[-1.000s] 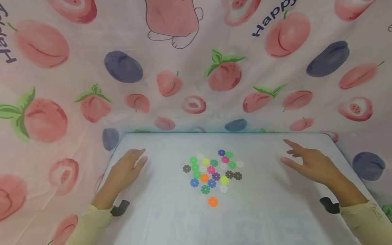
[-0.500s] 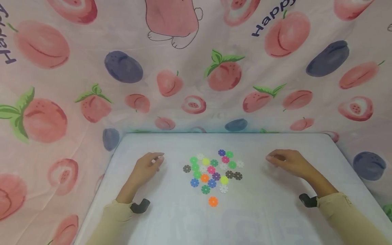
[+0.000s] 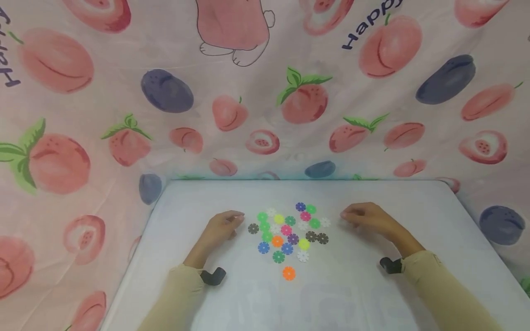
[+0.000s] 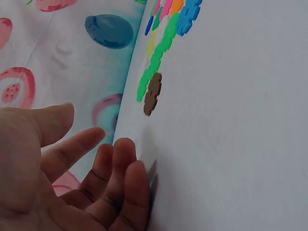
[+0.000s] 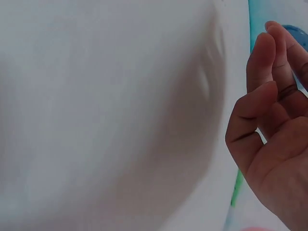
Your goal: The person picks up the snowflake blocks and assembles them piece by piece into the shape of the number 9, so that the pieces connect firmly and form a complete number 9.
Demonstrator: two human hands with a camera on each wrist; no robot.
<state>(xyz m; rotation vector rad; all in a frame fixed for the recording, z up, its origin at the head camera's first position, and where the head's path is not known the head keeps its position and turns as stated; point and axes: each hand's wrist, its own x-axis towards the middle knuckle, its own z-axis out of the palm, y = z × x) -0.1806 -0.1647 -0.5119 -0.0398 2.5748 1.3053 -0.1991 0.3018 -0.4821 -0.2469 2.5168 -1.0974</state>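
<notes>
Several small flat notched plastic discs in many colours lie in a loose cluster at the table's middle. My left hand [image 3: 221, 226] is just left of the cluster, fingers loosely bent with nothing in them. Nearest to it lies a dark brown disc [image 3: 253, 228], beyond its fingertips in the left wrist view, beside green discs [image 4: 156, 60] and a blue disc [image 4: 189, 17]. My right hand [image 3: 370, 218] is to the right of the cluster, fingers relaxed and holding nothing, near a white disc [image 3: 325, 222]. An orange disc [image 3: 289, 273] lies apart at the front.
The white table [image 3: 352, 294] has its far edge against a pink fruit-print cloth [image 3: 248, 82] hanging behind and at both sides. Black wrist pieces [image 3: 213, 276] show at both of the person's cuffs. In the right wrist view, the hand casts a shadow on the tabletop.
Both hands have moved inward from the table's sides toward the cluster. Their fingers, more spread at first, are now more bent. The discs lie as before.
</notes>
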